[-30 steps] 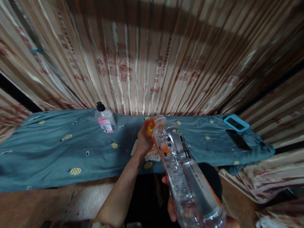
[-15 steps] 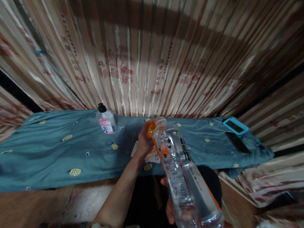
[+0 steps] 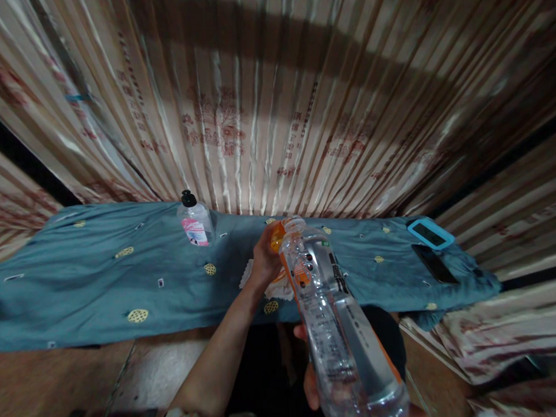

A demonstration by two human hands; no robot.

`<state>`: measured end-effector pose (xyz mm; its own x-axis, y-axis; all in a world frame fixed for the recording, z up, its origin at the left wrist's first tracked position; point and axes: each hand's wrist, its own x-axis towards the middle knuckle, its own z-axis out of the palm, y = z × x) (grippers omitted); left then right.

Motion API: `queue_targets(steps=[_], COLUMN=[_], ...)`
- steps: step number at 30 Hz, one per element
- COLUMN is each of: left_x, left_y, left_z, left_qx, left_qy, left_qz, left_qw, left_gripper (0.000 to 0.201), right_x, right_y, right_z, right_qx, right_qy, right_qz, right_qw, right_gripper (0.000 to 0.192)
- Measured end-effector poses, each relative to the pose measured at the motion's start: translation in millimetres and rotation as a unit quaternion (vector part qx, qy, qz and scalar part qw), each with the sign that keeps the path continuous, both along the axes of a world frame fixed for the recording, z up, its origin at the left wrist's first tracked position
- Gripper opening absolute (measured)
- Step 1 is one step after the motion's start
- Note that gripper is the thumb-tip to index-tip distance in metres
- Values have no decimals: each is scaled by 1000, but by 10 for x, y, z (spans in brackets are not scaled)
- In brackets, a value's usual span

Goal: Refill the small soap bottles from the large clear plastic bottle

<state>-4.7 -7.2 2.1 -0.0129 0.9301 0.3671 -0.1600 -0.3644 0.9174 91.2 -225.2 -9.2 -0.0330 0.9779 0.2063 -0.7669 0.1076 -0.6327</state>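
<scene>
A large clear plastic bottle point(image 3: 337, 328) with an orange and silver label lies tilted in front of me, its uncapped-looking mouth pointing away. My right hand point(image 3: 311, 377) is wrapped round its lower part, mostly hidden behind the plastic. My left hand point(image 3: 265, 254) is closed round a small orange see-through container point(image 3: 277, 236), whose kind I cannot make out. That container is right beside the bottle's mouth; whether they touch is unclear. Below the left hand, partly covered, a white and orange cloth point(image 3: 281, 285) with a scalloped edge lies on the table.
A teal pineapple-print cloth point(image 3: 172, 309) covers the table. On its left stands a clear pump-type bottle point(image 3: 195, 226) with a black top and pink label. At the right lie a light-blue framed device point(image 3: 431, 233) and a dark phone point(image 3: 435, 264). Pleated curtains point(image 3: 256, 112) hang behind.
The view has shifted very slightly. Both hands, the large bottle and the orange container keep practically the same positions.
</scene>
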Motion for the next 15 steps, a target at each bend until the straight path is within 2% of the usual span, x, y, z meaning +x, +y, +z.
queue_targets(steps=[3,8,10,11,12,15], left_x=[8,38,41,40,36,25], left_y=[7,37,48,52,54,53], left_z=[-21,-95,-125,-136,-142,-141], left_qx=[6,-1,-6,-5,-3,13], left_qy=[-2,-20,-21,-20,-17,-5], left_qz=[-3,-4,-5,-5,-3,2], left_qw=[1000,1000,1000,1000,1000,1000], left_gripper=[49,51,51,51,51,51], right_x=[56,89,40,18,8,90], right_y=[27,100,101,93,79,16], right_z=[84,104,13,-52,-125,-332], right_qx=[57,94,129,105,56,-22], right_qy=[60,20,51,66,70,-28], right_qz=[22,67,59,46,3,-22], right_qw=[996,993,989,991,996,999], right_gripper=[94,75,94,103,105,115])
